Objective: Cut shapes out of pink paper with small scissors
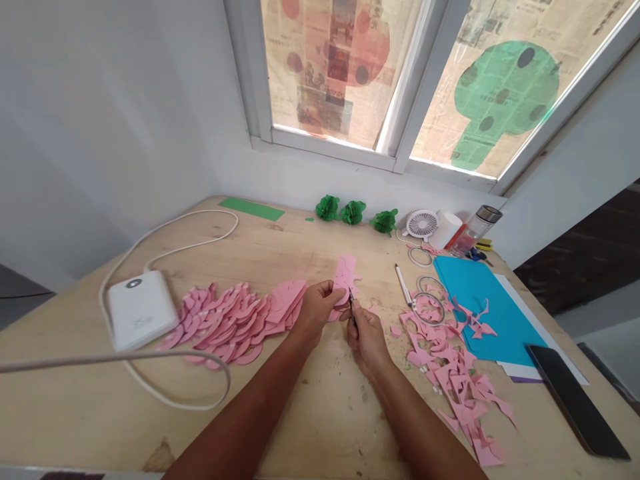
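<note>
A: Grip?
B: Left hand [316,308]: thumb and fingers were closed on the pink paper [346,268]. Right hand [370,337] was closed round small dark scissors [353,312], blades at the paper.
A: Paper's position?
B: Between the hands, over the desk [310,427].
A: Farther out?
B: Pink cutouts [235,320] lay piled left, beside a white box [141,310]. Right: white pen [403,285], pink scraps [455,373], blue sheets [485,303]. Three green paper flowers [353,213] stood near the wall [310,175].
</note>
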The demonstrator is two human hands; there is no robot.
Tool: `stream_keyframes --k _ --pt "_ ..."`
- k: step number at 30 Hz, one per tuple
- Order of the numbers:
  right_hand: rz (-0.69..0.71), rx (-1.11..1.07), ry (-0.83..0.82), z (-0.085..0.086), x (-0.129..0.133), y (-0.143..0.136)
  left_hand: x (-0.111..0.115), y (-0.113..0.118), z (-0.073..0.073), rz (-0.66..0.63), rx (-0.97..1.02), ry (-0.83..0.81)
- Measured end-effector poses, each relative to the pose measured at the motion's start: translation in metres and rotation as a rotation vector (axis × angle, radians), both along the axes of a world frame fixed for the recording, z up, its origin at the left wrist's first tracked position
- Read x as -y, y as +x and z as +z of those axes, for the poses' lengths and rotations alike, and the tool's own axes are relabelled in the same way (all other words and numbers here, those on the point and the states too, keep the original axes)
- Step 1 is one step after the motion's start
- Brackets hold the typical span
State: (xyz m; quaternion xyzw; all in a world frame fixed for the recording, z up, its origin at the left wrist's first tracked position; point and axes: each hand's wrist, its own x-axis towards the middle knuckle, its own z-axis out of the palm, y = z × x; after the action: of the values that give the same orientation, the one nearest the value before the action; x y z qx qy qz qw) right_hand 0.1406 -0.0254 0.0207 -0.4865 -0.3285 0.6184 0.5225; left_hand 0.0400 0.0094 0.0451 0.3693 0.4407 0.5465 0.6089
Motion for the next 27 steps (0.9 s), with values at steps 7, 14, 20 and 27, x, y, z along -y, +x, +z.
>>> stream_keyframes --k 7,14,20,27 --pt "-0.017 0.014 -0.011 -0.0006 0.0008 -0.001 0.0005 0.0005 0.0005 0.0 -0.011 0.011" --pt "0.001 -0.004 0.0 0.0002 0.0008 -0.0001 0.0013 -0.0002 0.0024 -0.006 -0.038 0.024" --pt "0.004 0.001 -0.002 0.0017 0.0001 0.0008 0.0012 -0.001 0.004 -0.029 -0.032 0.009" --pt "0.01 0.026 -0.012 -0.0016 -0.0006 0.0005 -0.0008 -0.0014 0.0007 0.003 -0.026 0.012"
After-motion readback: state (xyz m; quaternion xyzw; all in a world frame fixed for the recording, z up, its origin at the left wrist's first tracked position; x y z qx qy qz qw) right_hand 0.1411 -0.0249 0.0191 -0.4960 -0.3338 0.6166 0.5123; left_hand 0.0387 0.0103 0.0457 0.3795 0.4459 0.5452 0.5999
